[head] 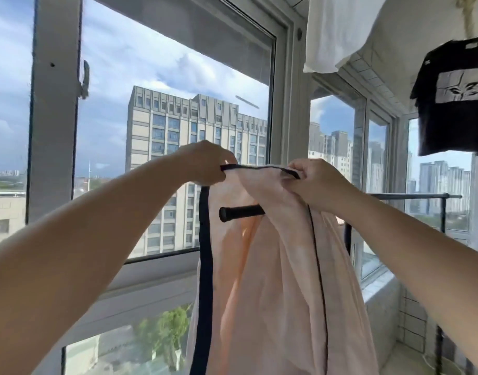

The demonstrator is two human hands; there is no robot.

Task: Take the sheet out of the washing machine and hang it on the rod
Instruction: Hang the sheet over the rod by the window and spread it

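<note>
A tall window (175, 136) with pale grey frames fills the view from nine to twelve o'clock, showing a blue, cloudy sky and a beige high-rise building (178, 158) beyond. A vertical frame post (55, 117) stands at ten o'clock. Narrower panes (337, 147) run toward three o'clock, with distant towers behind. At one o'clock a white cloth (337, 31) hangs overhead; at two o'clock, a black T-shirt (454, 98) with a pale square print. A tiled low wall (410, 320) sits at four o'clock. Daylight is bright.
</note>
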